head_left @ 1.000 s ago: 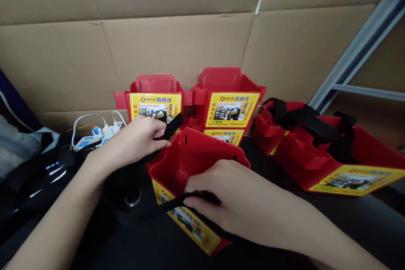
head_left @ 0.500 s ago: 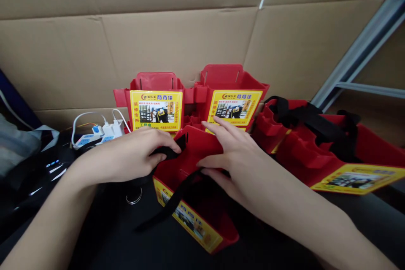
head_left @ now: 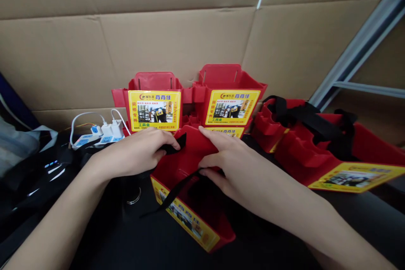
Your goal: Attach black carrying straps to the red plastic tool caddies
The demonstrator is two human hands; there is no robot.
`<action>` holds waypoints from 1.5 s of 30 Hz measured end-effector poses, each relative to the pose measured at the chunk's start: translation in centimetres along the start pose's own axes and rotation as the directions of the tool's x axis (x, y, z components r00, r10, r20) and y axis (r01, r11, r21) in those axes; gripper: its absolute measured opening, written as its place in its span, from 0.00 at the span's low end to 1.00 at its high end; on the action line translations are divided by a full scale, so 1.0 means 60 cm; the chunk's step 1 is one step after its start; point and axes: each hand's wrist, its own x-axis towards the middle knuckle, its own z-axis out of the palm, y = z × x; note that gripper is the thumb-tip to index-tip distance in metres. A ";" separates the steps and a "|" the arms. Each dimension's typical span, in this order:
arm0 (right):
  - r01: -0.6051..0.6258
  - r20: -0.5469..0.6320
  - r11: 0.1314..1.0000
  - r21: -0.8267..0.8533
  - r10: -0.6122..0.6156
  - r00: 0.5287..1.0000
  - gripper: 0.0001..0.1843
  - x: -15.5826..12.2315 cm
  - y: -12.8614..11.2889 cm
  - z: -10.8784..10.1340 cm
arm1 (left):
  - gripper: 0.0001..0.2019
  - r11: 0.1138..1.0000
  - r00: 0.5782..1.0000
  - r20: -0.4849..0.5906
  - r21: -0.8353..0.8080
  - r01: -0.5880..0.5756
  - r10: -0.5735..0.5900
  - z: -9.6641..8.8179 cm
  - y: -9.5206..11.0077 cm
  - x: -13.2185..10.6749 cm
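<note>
Two hands on the near red box (head_left: 198, 145), which sits tilted on the black tabletop (head_left: 268, 236), open side up, yellow label facing us.

- Our left hand (head_left: 139, 152): closed, pinching one end of the black strap (head_left: 177, 185) at the box's rear-left corner, right by the slot in the back wall.
- Our right hand (head_left: 234, 168): fingers laid over the top edge of the back wall. Thumb and a lower finger look pinched on the strap inside the box. From there the strap runs down-left over the labelled front wall and trails onto the tabletop.
- We can't tell whether the strap end is already through the slot. The left fingers cover it.

Step in hand, our read: fitting the strap to the box at the back-wall slots. A further feed would call for the strap end kept flat and lined up with the slot, the box held steady, and slack let out from the trailing part.

Around it:
- two upright red boxes (head_left: 226, 76) against the cardboard wall (head_left: 177, 38)
- more red boxes with straps already on (head_left: 303, 152), lying to the right
- power strip with chargers (head_left: 98, 137) to the left
- metal ring (head_left: 134, 198) near the left wrist
</note>
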 end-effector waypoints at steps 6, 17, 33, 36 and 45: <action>0.053 -0.054 0.997 0.047 -0.051 0.997 0.10 0.002 0.003 0.003 | 0.22 1.000 0.999 -0.046 0.024 -0.006 0.007 0.016 0.009 0.012; -0.007 -0.001 0.835 0.550 0.009 1.000 0.14 0.034 0.055 -0.033 | 0.18 0.999 0.997 -0.079 0.034 -0.005 0.007 0.028 0.022 0.027; 0.177 -0.100 0.930 0.322 -0.153 0.983 0.13 0.127 0.134 0.084 | 0.19 0.998 0.998 -0.070 0.061 0.006 -0.002 0.031 0.017 0.028; 0.071 -0.074 0.978 0.196 -0.057 0.996 0.10 0.102 0.170 0.061 | 0.19 1.000 1.000 -0.019 0.029 -0.009 0.009 0.027 0.005 0.023; 0.127 -0.123 0.987 0.100 -0.115 0.986 0.21 0.084 0.145 0.042 | 0.20 1.000 1.000 -0.014 0.025 -0.010 0.010 0.026 0.018 0.029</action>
